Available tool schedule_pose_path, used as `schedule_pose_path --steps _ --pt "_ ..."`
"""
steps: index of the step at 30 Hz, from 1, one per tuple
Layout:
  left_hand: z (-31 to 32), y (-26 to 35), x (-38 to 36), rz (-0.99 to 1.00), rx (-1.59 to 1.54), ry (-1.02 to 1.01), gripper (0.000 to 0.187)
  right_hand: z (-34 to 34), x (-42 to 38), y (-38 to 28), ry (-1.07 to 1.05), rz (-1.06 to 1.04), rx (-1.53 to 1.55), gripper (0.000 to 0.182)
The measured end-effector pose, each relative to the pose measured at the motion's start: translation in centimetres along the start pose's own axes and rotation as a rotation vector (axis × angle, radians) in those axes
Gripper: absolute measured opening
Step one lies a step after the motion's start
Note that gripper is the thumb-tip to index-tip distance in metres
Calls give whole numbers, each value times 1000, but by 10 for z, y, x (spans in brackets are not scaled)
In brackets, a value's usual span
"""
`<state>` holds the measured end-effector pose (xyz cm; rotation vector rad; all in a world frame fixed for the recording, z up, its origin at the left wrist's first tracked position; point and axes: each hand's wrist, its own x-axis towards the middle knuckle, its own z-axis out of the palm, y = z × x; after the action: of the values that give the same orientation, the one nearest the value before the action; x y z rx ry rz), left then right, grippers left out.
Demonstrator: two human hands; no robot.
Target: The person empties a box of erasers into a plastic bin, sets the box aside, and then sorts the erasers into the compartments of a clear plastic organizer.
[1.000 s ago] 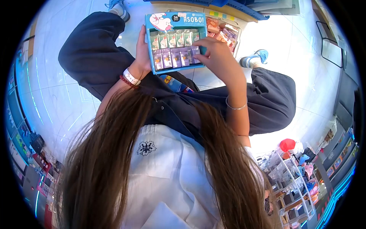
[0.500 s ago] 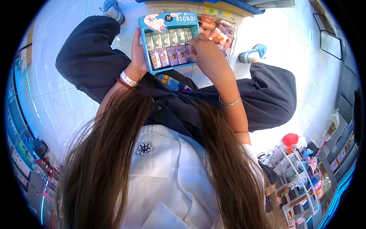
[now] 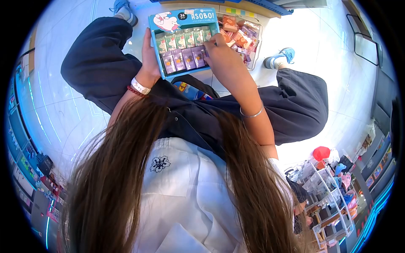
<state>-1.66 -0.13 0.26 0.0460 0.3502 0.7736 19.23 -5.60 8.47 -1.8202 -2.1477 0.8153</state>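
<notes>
Right fingers (image 3: 215,41) curled inward

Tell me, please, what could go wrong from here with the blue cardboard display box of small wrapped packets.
The blue cardboard display box might tip, since the left hand appears to support only one side. The right hand, at the end of the front row of small purple wrapped packets, could knock them askew.
</notes>
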Motion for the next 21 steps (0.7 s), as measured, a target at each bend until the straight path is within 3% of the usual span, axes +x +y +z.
schedule_pose_path --steps 3,5,7,10,12,13,15,18,21 --pt "3 0 0 -12 10 9 71 -4 -4 0 16 -17 18 27" --pt "11 -2 0 25 137 168 72 -5 -5 2 46 -26 31 27" --pt "10 -2 0 24 136 171 72 -7 -6 4 77 -33 46 28" --pt "13 -3 0 23 149 191 73 -11 -3 10 99 -133 81 16" --pt "11 -3 -1 22 165 209 73 -11 0 12 -81 31 180 33" --pt "5 -2 -1 1 116 141 73 -10 1 13 -81 31 180 33" --pt "4 -3 -1 -20 66 73 73 -9 0 15 103 -120 176 32" --pt "13 -4 0 16 138 188 72 -9 -1 29 66 -194 215 26" --pt "16 0 0 84 141 204 69 -38 7 40 199 -84 456 19"
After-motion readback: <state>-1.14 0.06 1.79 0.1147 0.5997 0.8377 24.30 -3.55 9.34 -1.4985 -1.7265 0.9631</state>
